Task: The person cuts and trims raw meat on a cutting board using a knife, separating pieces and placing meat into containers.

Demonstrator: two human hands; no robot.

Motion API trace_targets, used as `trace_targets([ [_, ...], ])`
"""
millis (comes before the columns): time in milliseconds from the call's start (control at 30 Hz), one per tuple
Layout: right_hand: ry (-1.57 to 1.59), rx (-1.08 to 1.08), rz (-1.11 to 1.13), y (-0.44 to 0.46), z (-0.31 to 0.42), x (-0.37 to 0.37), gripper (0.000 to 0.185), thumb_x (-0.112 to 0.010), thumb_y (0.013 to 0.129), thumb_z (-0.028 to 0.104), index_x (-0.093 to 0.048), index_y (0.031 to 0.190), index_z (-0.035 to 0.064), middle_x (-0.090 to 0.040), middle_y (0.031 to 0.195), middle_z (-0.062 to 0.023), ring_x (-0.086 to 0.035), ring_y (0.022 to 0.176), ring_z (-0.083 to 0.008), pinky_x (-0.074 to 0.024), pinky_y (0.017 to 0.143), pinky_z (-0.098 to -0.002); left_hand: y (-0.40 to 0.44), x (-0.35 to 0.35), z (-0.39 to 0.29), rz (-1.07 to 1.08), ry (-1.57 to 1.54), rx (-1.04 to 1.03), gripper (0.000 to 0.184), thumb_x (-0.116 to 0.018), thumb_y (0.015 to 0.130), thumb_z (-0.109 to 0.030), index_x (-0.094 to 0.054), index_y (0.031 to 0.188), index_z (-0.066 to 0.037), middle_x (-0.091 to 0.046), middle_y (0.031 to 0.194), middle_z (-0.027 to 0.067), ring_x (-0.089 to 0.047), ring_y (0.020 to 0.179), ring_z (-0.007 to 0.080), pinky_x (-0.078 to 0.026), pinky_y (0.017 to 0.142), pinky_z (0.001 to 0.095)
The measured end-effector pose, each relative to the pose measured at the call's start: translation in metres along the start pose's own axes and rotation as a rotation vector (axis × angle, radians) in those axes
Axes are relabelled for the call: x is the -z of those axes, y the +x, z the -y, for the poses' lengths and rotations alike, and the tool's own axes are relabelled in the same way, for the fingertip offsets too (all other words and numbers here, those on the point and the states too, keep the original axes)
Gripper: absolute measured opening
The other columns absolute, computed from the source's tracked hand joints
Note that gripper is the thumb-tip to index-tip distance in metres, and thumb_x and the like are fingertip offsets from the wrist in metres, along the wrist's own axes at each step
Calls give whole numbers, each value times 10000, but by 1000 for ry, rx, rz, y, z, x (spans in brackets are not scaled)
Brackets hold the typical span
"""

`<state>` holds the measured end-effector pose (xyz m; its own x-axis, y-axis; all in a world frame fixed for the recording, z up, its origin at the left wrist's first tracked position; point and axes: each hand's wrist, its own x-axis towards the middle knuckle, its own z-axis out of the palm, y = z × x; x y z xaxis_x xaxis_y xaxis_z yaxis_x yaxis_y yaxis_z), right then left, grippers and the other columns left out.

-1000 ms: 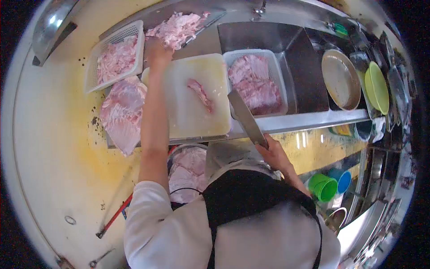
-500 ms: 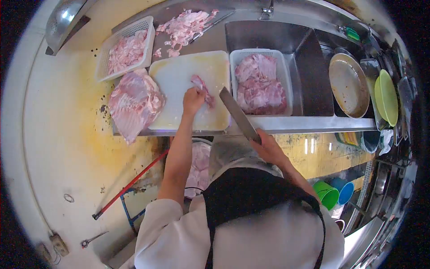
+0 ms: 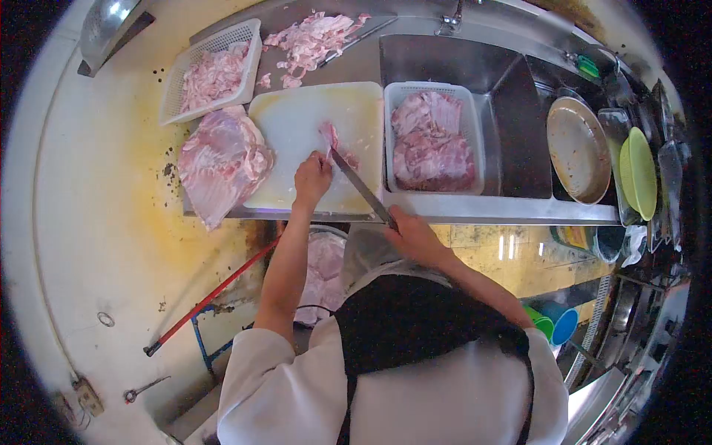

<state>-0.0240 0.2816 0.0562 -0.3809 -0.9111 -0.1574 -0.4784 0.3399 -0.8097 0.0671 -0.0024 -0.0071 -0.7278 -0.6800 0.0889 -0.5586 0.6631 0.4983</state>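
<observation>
A small strip of raw meat (image 3: 329,133) lies on the white cutting board (image 3: 282,119). My left hand (image 3: 314,178) is closed at the strip's near-left edge, its fingertips curled against the meat and partly hidden. In my right hand (image 3: 414,236) is the handle of a cleaver-like knife (image 3: 362,188). Its blade slants up and left over the board, with the tip end at the meat beside my left fingers. To the left of the board rests a large slab of raw meat (image 3: 226,159), overhanging the counter's front edge.
A white basket (image 3: 251,70) of meat trimmings stands back left, beside a loose pile of trimmings (image 3: 315,41) and a thin steel rod (image 3: 360,42). Right of the board, a white basket (image 3: 480,137) of meat slabs sits at the sink (image 3: 512,126). A round pan (image 3: 578,152) is farther right.
My right hand has moved left, bringing the knife from the board's right edge onto the meat strip. My left hand has shifted slightly down and left, uncovering more of the strip.
</observation>
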Motion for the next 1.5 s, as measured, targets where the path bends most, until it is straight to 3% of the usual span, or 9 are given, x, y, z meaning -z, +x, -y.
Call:
trace_targets([
  [167, -131, -256, 136, 37, 22, -15, 397, -542, 897, 169, -484, 1237, -28, -665, 838, -252, -649, 788, -471, -505, 690, -583, -1, 2, -2, -33, 82, -88, 132, -615, 826, -168, -626, 928, -84, -673, 834, 175, -646, 783, 402, -504, 674, 495],
  [267, -501, -22, 321, 44, 15, -43, 421, -557, 858, 141, -530, 1204, -98, -674, 792, -230, -666, 694, -409, -517, 597, -536, 10, 2, 1, 55, 62, -166, 329, -624, 795, -113, -678, 1120, -119, -712, 999, 112, -674, 848, 344, -529, 707, 449],
  [367, -174, 9, -120, 43, 22, -55, 491, -515, 862, 115, -431, 1313, -60, -636, 709, -202, -624, 619, -384, -473, 542, -509, 9, -2, 7, 67, -134, -180, 471, -741, 811, -189, -627, 1256, -85, -716, 1083, 89, -689, 958, 233, -536, 807, 329],
  [467, -51, 41, -82, 63, 27, -42, 476, -510, 878, 108, -395, 1315, -41, -644, 805, -237, -657, 726, -410, -496, 618, -534, 15, -29, 23, 120, -519, -60, 373, -650, 858, -141, -632, 1221, -54, -711, 943, 149, -692, 769, 321, -553, 669, 421],
  [667, -79, -22, -36, 135, 39, -45, 399, -542, 871, 99, -416, 1225, -38, -656, 894, -233, -668, 823, -417, -529, 667, -517, 17, -5, 19, 12, -48, -286, 336, -667, 828, -355, -676, 949, -42, -687, 848, 193, -636, 679, 419, -499, 573, 490],
  [900, -191, 95, -224, 68, 7, -53, 422, -550, 869, 119, -446, 1240, -53, -654, 1017, -221, -673, 864, -410, -534, 649, -514, 16, 0, 14, -153, -34, -575, 341, -630, 855, -323, -662, 1010, -22, -676, 845, 202, -627, 742, 425, -490, 626, 511],
  [1067, -255, -124, 113, 6, 10, -31, 391, -529, 902, 170, -471, 1231, -32, -631, 1079, -244, -640, 965, -414, -508, 770, -521, 12, 2, 78, 42, 3, -306, 269, -593, 879, -207, -632, 1017, 20, -651, 784, 174, -610, 658, 364, -496, 602, 456],
  [1267, 106, -194, 7, -51, 37, 25, 265, -564, 922, 174, -528, 1135, 20, -643, 874, -233, -646, 851, -414, -499, 716, -497, 19, 65, 25, 138, -852, 97, 102, -586, 879, -116, -542, 827, -39, -566, 738, 55, -513, 638, 123, -418, 556, 293],
  [1500, 271, -105, -351, -65, 55, 4, 283, -572, 954, 211, -502, 1173, 46, -625, 872, -234, -630, 811, -398, -478, 709, -473, 221, 100, 9, -55, -671, -73, 343, -544, 930, -207, -509, 1199, 3, -578, 1099, 164, -557, 959, 219, -451, 815, 311],
])
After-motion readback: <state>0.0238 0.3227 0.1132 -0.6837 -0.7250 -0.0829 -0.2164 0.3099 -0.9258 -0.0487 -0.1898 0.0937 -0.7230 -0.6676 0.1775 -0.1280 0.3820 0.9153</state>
